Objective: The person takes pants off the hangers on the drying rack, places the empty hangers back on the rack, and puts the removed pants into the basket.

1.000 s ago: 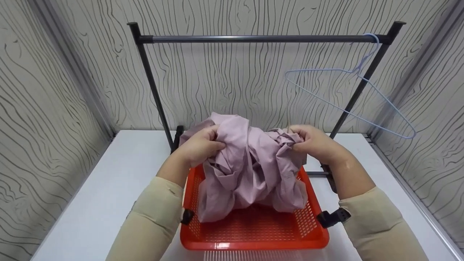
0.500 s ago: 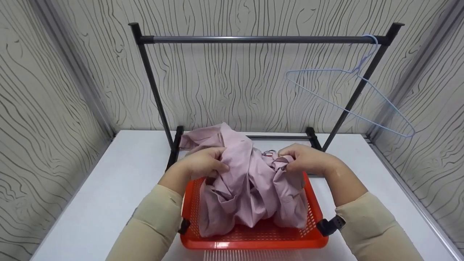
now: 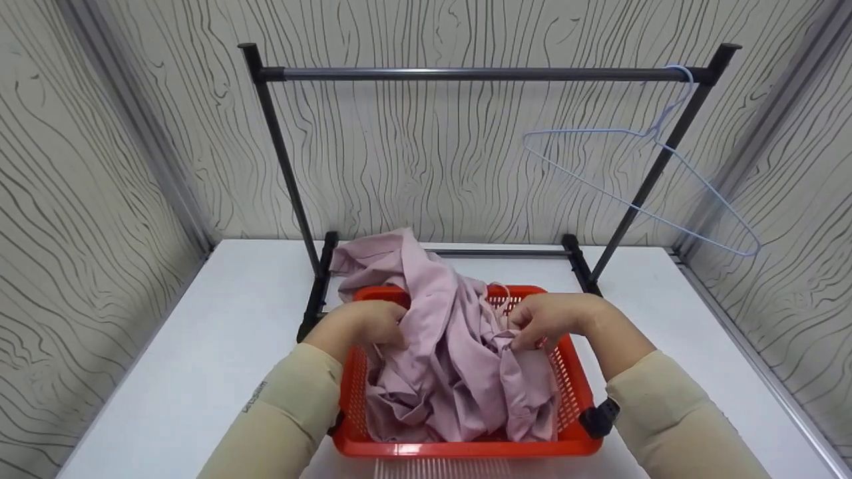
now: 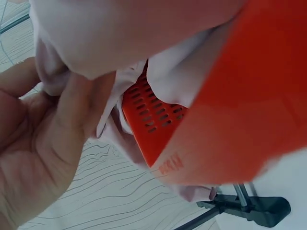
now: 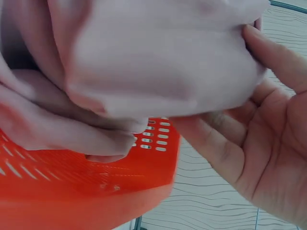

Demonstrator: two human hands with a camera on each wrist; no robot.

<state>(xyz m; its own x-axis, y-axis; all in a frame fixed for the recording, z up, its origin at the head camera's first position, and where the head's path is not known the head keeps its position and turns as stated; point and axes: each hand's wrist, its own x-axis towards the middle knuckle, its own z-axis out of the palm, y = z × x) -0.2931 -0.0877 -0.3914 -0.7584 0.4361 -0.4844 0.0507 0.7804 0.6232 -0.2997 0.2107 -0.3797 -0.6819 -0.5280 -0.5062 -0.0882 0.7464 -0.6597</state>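
A crumpled pink garment [image 3: 459, 346] lies bunched in a red plastic basket [image 3: 466, 450] with perforated walls. One end of it drapes over the back left rim. My left hand [image 3: 374, 322] pinches its left part; in the left wrist view the thumb and fingers of that hand [image 4: 43, 129] close on a fold of the cloth [image 4: 120, 33]. On the other side, my right hand [image 3: 552, 319] pinches a gathered edge near the basket's right wall. Seen from the right wrist, the cloth [image 5: 158, 62] sits between thumb and fingers and covers some fingertips.
Behind the basket stands a black metal clothes rack [image 3: 466, 74] on a white table [image 3: 200, 346]. From the right end of its bar hangs a light blue hanger [image 3: 599, 189]. Wood-patterned walls [image 3: 432, 159] enclose the table at the back and both sides.
Both hands have come down with the garment, from above the basket to inside its rim. The cloth has sunk lower and the back rim now shows. The hanger and rack stay put.
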